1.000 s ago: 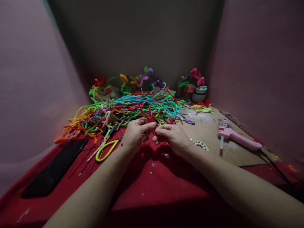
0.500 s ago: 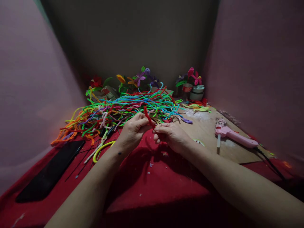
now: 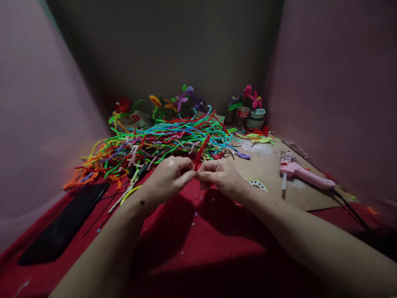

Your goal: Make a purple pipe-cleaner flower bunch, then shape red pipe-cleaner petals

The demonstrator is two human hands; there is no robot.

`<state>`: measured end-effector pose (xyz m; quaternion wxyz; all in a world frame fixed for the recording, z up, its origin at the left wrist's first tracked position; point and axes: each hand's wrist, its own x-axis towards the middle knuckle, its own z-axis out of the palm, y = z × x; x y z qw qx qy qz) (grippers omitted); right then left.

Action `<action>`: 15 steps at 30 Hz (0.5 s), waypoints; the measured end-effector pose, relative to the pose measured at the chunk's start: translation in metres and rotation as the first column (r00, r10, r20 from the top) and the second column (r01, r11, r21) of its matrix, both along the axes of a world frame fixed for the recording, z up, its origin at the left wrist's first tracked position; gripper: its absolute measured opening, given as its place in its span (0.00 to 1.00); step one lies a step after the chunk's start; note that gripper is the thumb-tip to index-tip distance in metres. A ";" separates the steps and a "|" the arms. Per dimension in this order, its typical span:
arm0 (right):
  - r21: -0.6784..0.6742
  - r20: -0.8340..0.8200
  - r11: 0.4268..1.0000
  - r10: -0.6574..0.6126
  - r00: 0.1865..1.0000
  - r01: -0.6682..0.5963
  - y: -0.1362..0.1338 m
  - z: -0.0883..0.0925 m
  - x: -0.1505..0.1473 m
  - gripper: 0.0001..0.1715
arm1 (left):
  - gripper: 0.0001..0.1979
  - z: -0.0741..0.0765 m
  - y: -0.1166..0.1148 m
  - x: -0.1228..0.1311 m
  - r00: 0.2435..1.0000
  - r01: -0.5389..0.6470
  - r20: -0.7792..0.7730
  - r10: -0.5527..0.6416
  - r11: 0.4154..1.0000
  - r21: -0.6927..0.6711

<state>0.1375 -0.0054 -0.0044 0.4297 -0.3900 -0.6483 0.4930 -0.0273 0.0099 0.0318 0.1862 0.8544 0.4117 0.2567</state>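
A fuzzy red pipe cleaner (image 3: 203,151) stands up from between my two hands, leaning to the right at its top. My left hand (image 3: 173,176) pinches its lower end between thumb and forefinger. Fingertip to fingertip with it, my right hand (image 3: 221,177) is pinched on the same low part; the lower end itself is hidden by the fingers. Behind the hands lies a heap of pipe cleaners (image 3: 173,136) in many colours. A pair of yellow-handled scissors or pliers (image 3: 130,193) is partly covered by my left wrist.
A black phone (image 3: 65,223) lies at left on the red cloth (image 3: 198,256). At right, a pink glue gun (image 3: 305,174) with its cord rests on a brown board (image 3: 273,165). A round holed disc (image 3: 258,185) sits beside my right wrist. Pipe-cleaner flowers (image 3: 181,99) and a lidded jar (image 3: 256,118) stand behind.
The red pipe cleaner has swung from leaning left to leaning right. My hands have drawn together at the fingertips and sit slightly lower, and more of the holed disc shows.
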 end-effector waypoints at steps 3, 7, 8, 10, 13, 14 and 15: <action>0.403 0.205 0.908 -0.213 0.955 0.116 -0.004 -0.007 -0.001 0.11 | 0.09 -0.006 0.002 0.004 0.945 0.002 0.285 0.162 0.867 -0.499; 0.756 0.241 0.643 -0.452 0.859 0.126 -0.008 -0.014 -0.001 0.11 | 0.09 -0.013 0.005 0.007 0.798 0.203 0.519 0.307 0.673 -0.711; 0.769 0.220 0.625 -0.459 0.861 0.137 -0.009 -0.014 -0.001 0.11 | 0.08 -0.013 0.005 0.007 0.785 0.224 0.539 0.306 0.671 -0.707; 0.723 0.162 0.667 -0.418 0.894 0.181 -0.010 -0.013 -0.002 0.11 | 0.08 -0.010 0.006 0.002 0.794 0.217 0.547 0.266 0.716 -0.663; 0.514 0.033 0.824 -0.298 0.954 0.239 -0.010 -0.007 -0.004 0.08 | 0.08 -0.001 0.007 -0.009 0.826 0.151 0.522 0.213 0.808 -0.569; 0.425 -0.022 0.872 -0.257 0.966 0.242 -0.010 -0.004 -0.004 0.07 | 0.07 0.001 0.008 -0.013 0.831 0.135 0.519 0.203 0.830 -0.541; 0.339 -0.078 0.912 -0.218 0.973 0.232 -0.009 -0.002 -0.004 0.07 | 0.07 0.004 0.008 -0.015 0.830 0.126 0.524 0.193 0.850 -0.512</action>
